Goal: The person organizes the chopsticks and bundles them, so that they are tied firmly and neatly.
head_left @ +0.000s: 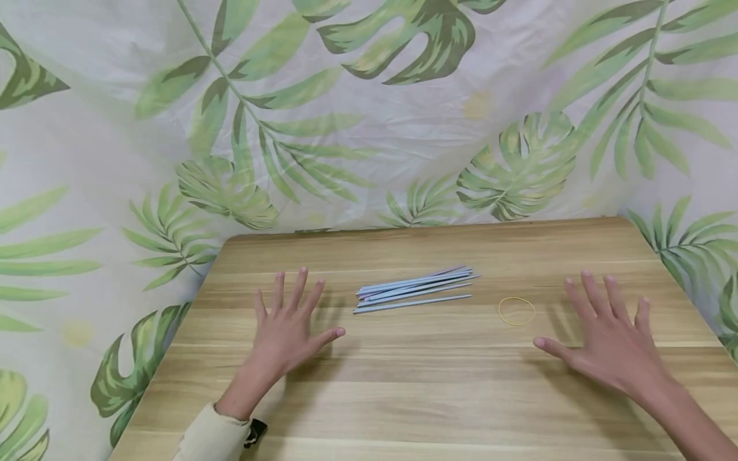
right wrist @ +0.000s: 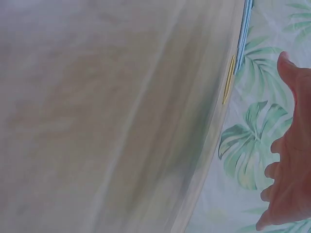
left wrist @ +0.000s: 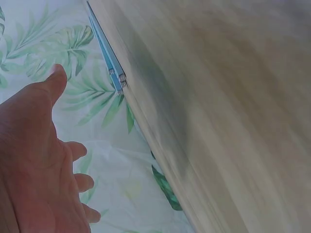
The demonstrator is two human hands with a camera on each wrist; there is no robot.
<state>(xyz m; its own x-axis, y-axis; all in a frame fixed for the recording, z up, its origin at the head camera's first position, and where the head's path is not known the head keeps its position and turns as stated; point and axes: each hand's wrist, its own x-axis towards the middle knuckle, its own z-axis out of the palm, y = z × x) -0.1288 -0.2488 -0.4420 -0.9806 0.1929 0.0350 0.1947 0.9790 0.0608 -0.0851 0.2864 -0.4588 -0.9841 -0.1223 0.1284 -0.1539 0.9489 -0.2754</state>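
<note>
1. The left hand [head_left: 285,336] is hovering, empty, over the left of the wooden surface [head_left: 403,397], fingers splaying toward the far side, thumb pointing right.
2. The right hand [head_left: 617,346] is mirroring it at right, also holding nothing, thumb pointing left.
3. Thin, straight, pale-blue sticks [head_left: 415,282] are lying loosely piled between the hands, running left to right, right ends slanting slightly farther away.
4. A yellow band [head_left: 517,324] is forming a thin loop right of them.
</note>
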